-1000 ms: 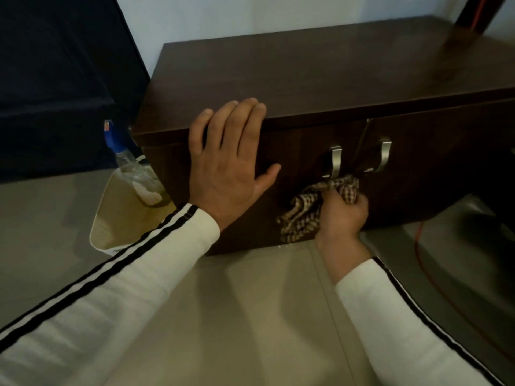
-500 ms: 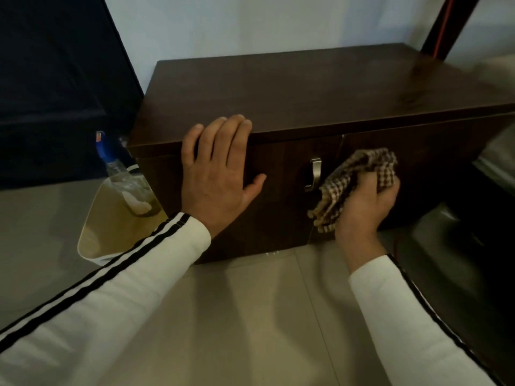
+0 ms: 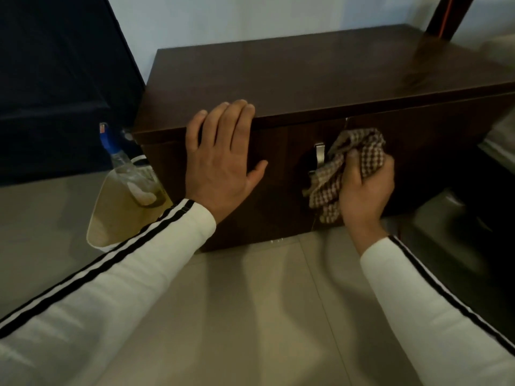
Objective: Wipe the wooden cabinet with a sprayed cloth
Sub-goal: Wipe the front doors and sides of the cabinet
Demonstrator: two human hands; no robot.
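Brown-checked cloth (image 3: 348,168), dark-brown cabinet (image 3: 306,79)

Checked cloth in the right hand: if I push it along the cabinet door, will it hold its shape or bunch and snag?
Probably floppy: the checked cloth is bunched in the right hand, its loose end hanging limp below the fist. It could snag: a fold lies right by the metal handle on the cabinet front.

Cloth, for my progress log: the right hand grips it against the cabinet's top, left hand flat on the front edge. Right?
Not the top: the head view shows the right hand gripping the cloth against the cabinet front, by the handle; the left hand lies as stated.
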